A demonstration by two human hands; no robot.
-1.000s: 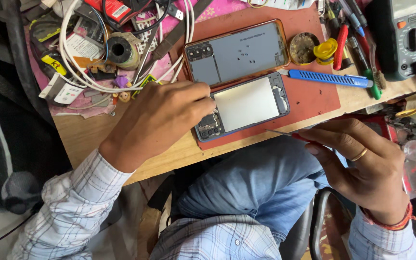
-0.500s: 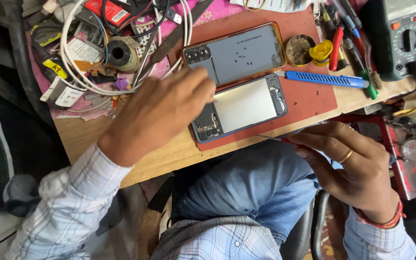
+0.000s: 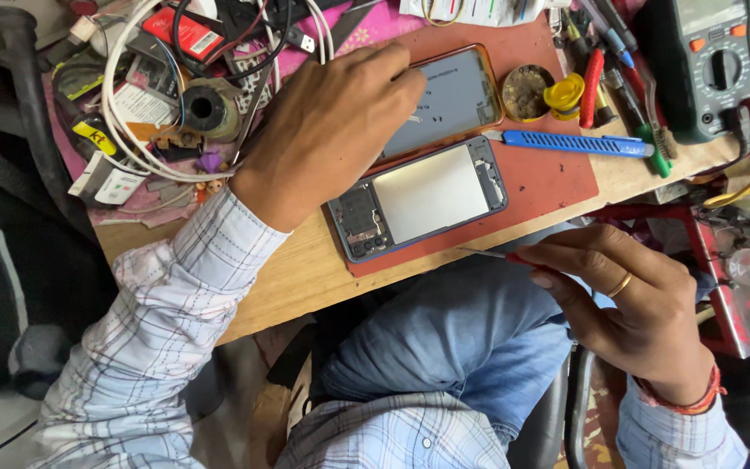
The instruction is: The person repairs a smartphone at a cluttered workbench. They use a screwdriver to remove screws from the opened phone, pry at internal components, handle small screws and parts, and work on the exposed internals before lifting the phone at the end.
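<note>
from my head camera: my left hand lies flat, fingers spread loosely, on the phone back cover, gripping nothing. my right hand hangs over my lap, pinching a thin screwdriver whose tip points left toward the desk edge. two phone halves lie side by side on the red mat, long axes slanting up to the right; the open phone frame sits nearer me. one blue utility knife lies just right of them
</note>
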